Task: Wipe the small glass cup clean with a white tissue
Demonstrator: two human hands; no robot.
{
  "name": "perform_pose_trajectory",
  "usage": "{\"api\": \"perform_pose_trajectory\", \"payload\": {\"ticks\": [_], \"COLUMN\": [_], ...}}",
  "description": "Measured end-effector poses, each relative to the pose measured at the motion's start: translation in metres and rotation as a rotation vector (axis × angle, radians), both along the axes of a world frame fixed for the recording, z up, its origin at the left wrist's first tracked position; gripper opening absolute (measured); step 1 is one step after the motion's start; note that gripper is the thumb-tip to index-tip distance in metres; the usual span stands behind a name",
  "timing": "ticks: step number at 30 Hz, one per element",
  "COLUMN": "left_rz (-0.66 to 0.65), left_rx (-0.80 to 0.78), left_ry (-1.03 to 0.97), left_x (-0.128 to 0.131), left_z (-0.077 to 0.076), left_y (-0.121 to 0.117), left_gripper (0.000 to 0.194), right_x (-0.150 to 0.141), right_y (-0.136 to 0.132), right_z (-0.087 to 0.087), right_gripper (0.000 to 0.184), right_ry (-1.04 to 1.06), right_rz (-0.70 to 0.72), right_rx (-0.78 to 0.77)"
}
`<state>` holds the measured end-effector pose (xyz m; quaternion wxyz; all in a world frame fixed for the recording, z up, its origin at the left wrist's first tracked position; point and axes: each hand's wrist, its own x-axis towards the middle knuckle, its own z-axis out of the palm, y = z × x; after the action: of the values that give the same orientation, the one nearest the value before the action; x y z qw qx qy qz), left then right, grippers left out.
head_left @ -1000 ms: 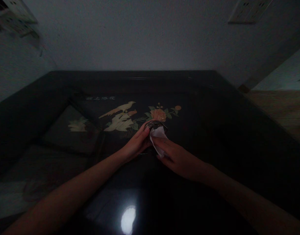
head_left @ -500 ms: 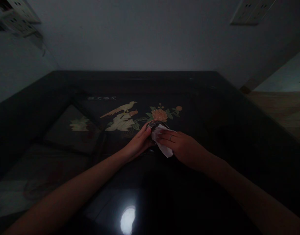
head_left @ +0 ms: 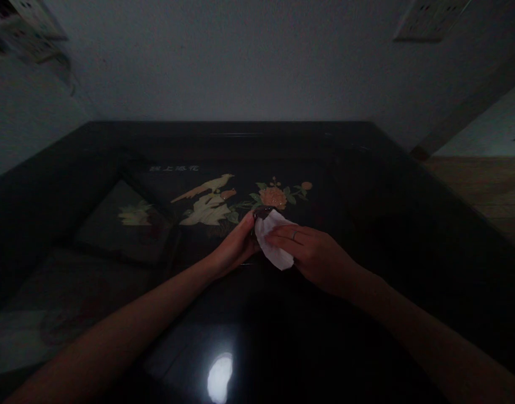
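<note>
In dim light my left hand (head_left: 236, 244) is curled round a small dark shiny object (head_left: 261, 214) that I cannot make out, steadying it on the glossy black table (head_left: 367, 224). My right hand (head_left: 314, 252), with a ring on one finger, presses a white tissue (head_left: 272, 241) against that object, its fingers closed on the tissue. The object is mostly hidden by the tissue and both hands.
The table top carries an inlaid picture of a bird (head_left: 207, 188) and an orange flower (head_left: 273, 196) just beyond my hands. A bright lamp reflection (head_left: 219, 376) lies near the front edge. A grey wall stands behind; wooden floor (head_left: 488, 191) shows at right.
My right hand has turned over on top of the tissue and slid it left across the object. My left hand has stayed in place.
</note>
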<state>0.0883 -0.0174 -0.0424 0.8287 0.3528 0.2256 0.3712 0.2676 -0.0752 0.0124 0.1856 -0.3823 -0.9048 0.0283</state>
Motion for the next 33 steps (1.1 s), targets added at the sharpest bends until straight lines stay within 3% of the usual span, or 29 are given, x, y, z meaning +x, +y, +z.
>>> {"api": "perform_pose_trajectory", "payload": {"ticks": [4, 11, 17, 28, 33], "left_rz": [-0.010, -0.020, -0.031, -0.016, 0.011], "left_rx": [0.049, 0.069, 0.117, 0.137, 0.129], "left_ry": [-0.005, 0.021, 0.047, 0.096, 0.125], "left_x": [0.001, -0.001, -0.001, -0.001, 0.001], "left_z": [-0.001, 0.002, 0.006, 0.006, 0.009], "left_y": [0.000, -0.001, -0.004, -0.004, -0.006], "left_gripper": [0.046, 0.048, 0.049, 0.049, 0.051], "right_x": [-0.002, -0.009, -0.015, -0.022, -0.025], "right_y": [-0.001, -0.005, -0.008, -0.012, -0.016], "right_z": [-0.002, -0.011, -0.015, -0.013, -0.013], "right_gripper": [0.037, 0.043, 0.041, 0.041, 0.042], "right_ry": [-0.082, 0.002, -0.061, -0.277, -0.301], "right_rz": [-0.001, 0.010, -0.007, -0.232, -0.255], "right_rx": [-0.003, -0.044, 0.078, 0.159, 0.160]}}
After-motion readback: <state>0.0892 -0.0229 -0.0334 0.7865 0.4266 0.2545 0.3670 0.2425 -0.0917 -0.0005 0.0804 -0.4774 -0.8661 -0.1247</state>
